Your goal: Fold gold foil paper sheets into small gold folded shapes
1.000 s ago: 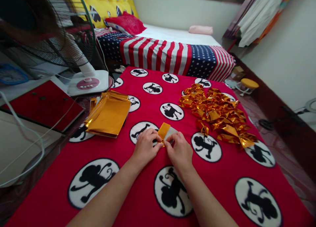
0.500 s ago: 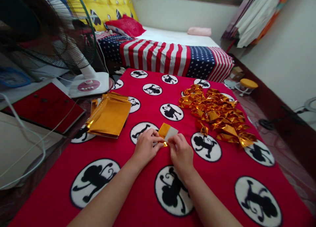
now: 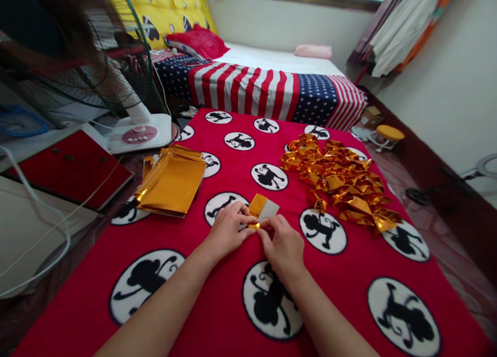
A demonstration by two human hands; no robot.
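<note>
In the middle of the red cloth (image 3: 217,305) lies a partly folded sheet of gold foil paper (image 3: 258,205), gold on one side and pale grey on the other. My left hand (image 3: 230,226) pinches its near left edge between thumb and fingers. From the right, my right hand (image 3: 282,241) grips the near edge with thumb and forefinger, the tips almost meeting the left ones. A shiny folded strip shows between the fingertips; the rest of that edge is hidden. To the left sits a stack of flat gold foil sheets (image 3: 174,183).
Several folded gold foil pieces (image 3: 337,173) lie heaped at the right of the cloth. A fan (image 3: 142,129) stands at the left beside a red panel (image 3: 66,160). Beyond is a bed with a striped cover (image 3: 244,88). A yellow stool (image 3: 390,133) stands on the floor at right.
My right fingers moved slightly off the paper's near edge, then came back in against it. The near edge now shows a small shiny fold. My left hand stays nearly in place.
</note>
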